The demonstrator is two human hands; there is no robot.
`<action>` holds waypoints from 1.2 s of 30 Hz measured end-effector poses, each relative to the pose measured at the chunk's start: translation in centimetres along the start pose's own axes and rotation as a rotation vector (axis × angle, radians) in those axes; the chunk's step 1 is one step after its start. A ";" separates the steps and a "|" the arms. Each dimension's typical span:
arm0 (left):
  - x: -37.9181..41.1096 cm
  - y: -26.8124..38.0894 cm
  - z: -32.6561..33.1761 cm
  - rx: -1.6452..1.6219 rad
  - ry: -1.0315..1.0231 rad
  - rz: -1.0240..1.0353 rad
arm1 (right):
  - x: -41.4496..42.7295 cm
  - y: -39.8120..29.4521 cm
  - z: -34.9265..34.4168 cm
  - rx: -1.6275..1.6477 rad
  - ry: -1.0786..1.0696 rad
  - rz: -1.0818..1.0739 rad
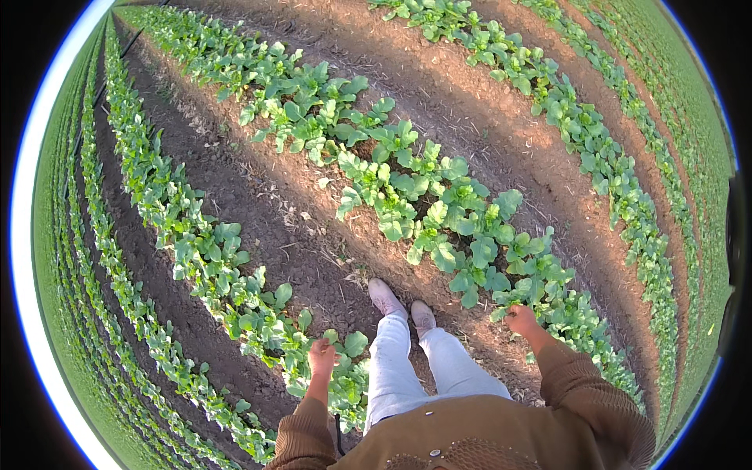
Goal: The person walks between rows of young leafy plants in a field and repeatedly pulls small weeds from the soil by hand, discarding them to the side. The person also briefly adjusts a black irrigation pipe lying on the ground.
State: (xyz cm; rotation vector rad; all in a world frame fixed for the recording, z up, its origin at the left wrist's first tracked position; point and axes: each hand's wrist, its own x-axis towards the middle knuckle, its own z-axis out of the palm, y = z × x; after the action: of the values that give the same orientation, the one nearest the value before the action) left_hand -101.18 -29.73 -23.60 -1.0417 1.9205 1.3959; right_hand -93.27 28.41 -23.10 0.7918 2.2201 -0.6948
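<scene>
My left hand (322,356) hangs with curled fingers above the left row of leafy green crop plants (258,314). Broad leaves lie close around it, and whether it touches or holds one cannot be made out. On the other side, my right hand (521,321) is over the edge of the right crop row (484,249), its fingers bent near a small leaf. Its fingertips are too small to show whether anything is between them. The plants have rounded, lobed leaves and grow densely.
My shoes (386,298) stand on the bare soil furrow (294,229) between the two rows. Dry straw and withered leaves litter the ground. More crop rows (593,141) run along both sides. A thin dark pipe or hose (130,44) crosses rows at the far upper left.
</scene>
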 end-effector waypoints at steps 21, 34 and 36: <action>-21.6 -5.5 -14.1 -0.095 0.277 -0.126 | -1.3 -3.2 -4.8 0.289 -0.002 -0.132; -24.8 -5.0 -15.0 -0.144 0.377 -0.081 | 0.6 2.1 -4.8 0.015 0.023 -0.257; -25.8 -4.2 -14.7 -0.144 0.365 -0.091 | -2.7 -0.4 -5.5 0.185 -0.020 -0.122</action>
State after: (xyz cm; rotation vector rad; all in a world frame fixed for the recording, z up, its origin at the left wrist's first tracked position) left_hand -83.15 -37.39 -0.89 -1.5221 2.0120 1.3823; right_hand -94.18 30.84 -17.54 0.7397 2.2222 -0.9746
